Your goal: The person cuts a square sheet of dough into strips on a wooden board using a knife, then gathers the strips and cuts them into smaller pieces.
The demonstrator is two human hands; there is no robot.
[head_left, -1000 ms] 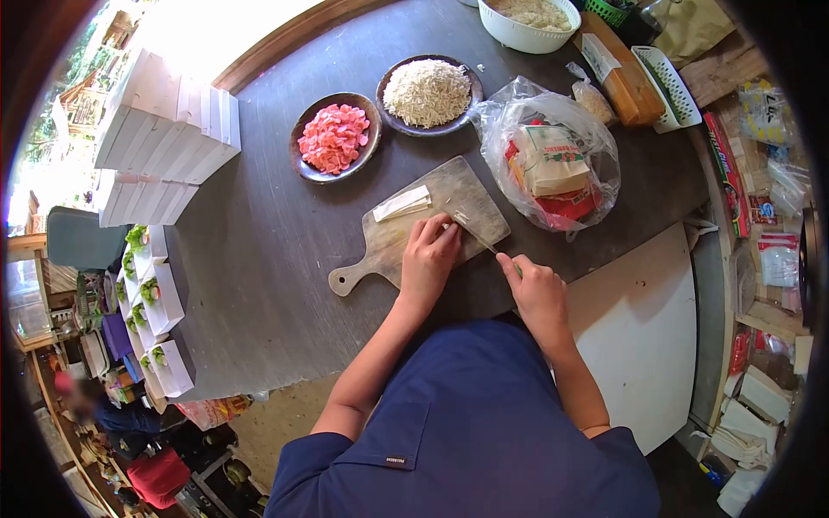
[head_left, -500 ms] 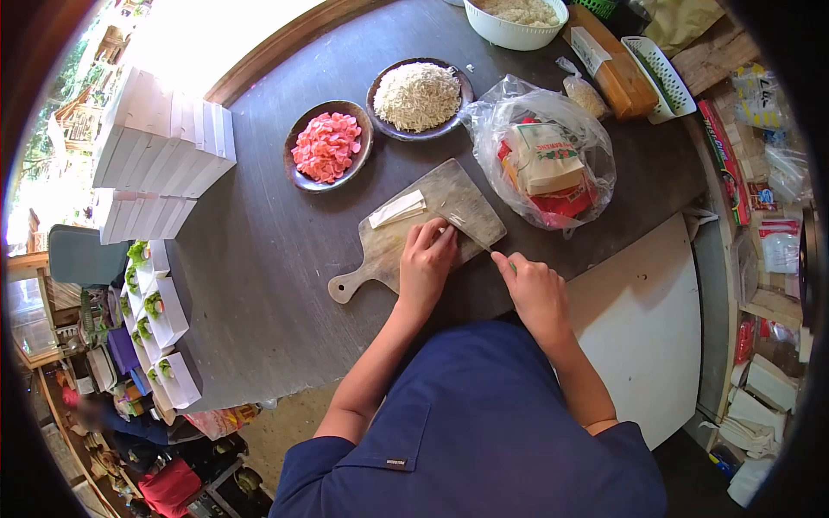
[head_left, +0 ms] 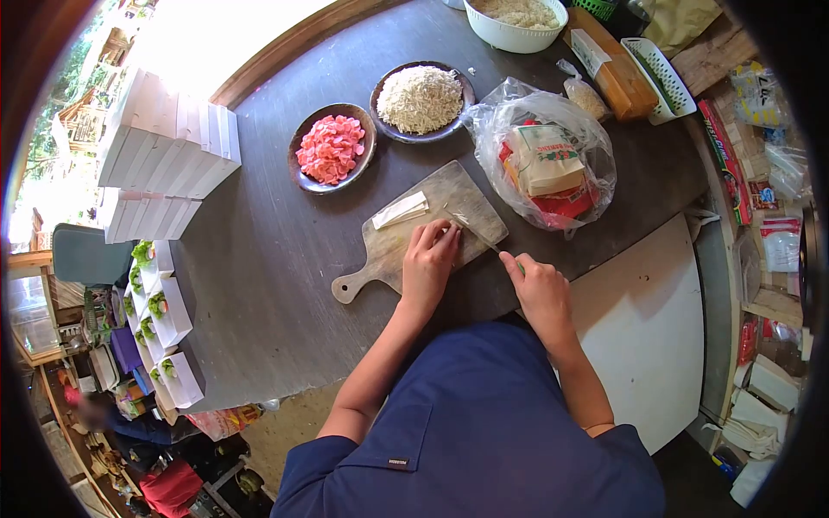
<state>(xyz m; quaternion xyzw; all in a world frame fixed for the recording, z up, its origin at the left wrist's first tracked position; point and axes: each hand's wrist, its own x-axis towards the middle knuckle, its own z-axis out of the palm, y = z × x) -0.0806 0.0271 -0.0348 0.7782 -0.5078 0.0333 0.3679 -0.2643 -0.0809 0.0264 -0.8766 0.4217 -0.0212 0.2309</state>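
On the wooden cutting board (head_left: 393,250) my left hand (head_left: 429,259) rests with its fingers curled down, pressing a small pale piece mostly hidden beneath them. My right hand (head_left: 537,289) is closed round the green handle of a knife (head_left: 480,236), whose blade lies over the board beside my left fingertips. Thin white shreds lie near the blade. White strips (head_left: 400,211) are stacked on the board's left part. Behind the board stand a bowl of pink slices (head_left: 330,149) and a bowl of white shreds (head_left: 420,99).
A clear plastic bag (head_left: 553,164) with packets sits right of the board. White boxes (head_left: 160,164) are stacked at the left, above open boxes with greens (head_left: 164,311). A white colander (head_left: 518,30) stands at the back. Another person (head_left: 129,423) is at the lower left.
The view has shifted slightly. The knife and my right hand have moved a little toward me and to the right; my left hand stays on the board.
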